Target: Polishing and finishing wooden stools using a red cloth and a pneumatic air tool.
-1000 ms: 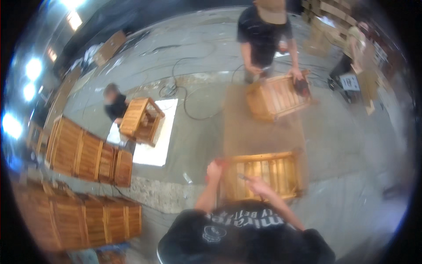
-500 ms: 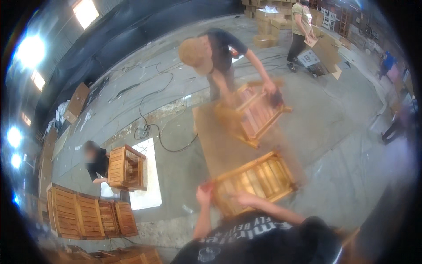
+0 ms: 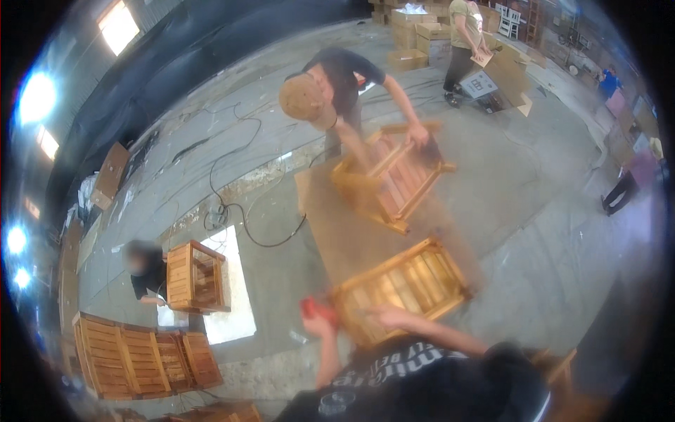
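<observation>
A slatted wooden frame (image 3: pixel 404 281) lies on a brown worktop (image 3: pixel 351 235) right in front of me. My left hand (image 3: pixel 318 325) is at the frame's near left corner, closed around a small red pad (image 3: pixel 309 307). My right hand (image 3: pixel 385 316) lies flat on the slats at the near edge, fingers stretched out. My black shirt hides the lower part of both forearms.
Across the worktop a person in a tan cap (image 3: pixel 306 98) bends over a second slatted frame (image 3: pixel 394 176). A person sits on the floor at the left by a wooden crate (image 3: pixel 193 278). Slatted panels (image 3: pixel 133 355) lie at the lower left, a cable (image 3: pixel 232 207) crosses the floor, and cardboard boxes (image 3: pixel 422 32) stand at the back.
My view has swung, so the worktop now runs diagonally. The person opposite has bent lower over the far frame. My left hand has shifted to the near frame's corner with the red pad.
</observation>
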A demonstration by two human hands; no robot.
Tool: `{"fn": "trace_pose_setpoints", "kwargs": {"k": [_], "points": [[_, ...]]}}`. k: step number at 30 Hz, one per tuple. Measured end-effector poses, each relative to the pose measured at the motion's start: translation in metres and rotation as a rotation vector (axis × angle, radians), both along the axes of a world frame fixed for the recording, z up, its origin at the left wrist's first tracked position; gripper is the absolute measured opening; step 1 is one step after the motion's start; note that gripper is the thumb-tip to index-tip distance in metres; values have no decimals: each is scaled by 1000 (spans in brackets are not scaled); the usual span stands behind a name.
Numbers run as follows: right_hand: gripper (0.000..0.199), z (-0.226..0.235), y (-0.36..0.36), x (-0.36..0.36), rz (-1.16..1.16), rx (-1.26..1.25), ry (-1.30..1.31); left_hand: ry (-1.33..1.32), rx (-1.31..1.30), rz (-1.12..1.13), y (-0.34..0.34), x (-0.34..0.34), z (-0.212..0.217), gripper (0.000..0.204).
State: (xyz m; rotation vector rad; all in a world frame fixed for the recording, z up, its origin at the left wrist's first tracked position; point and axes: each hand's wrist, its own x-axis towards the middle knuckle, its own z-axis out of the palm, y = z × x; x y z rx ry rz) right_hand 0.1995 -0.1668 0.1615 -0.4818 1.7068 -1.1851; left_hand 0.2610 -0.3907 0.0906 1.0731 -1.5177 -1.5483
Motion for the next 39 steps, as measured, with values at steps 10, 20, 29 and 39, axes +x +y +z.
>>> {"fn": "trace_pose_setpoints", "kwargs": {"k": [10, 20, 29, 39], "points": [[21, -39, -59, 26, 51, 65, 107, -703, -311, -239, -21, 94, -57, 36], [38, 28, -103, 19, 217, 577, 104, -840, -237, -80, 47, 248, -109, 33], [33, 20, -140, 5, 490, 593, 599, -1090, 95, -65, 14, 315, -151, 31], [32, -45, -161, -40, 552, 567, 706, -1107, 201, -536, 1, 283, -150, 39]]}}
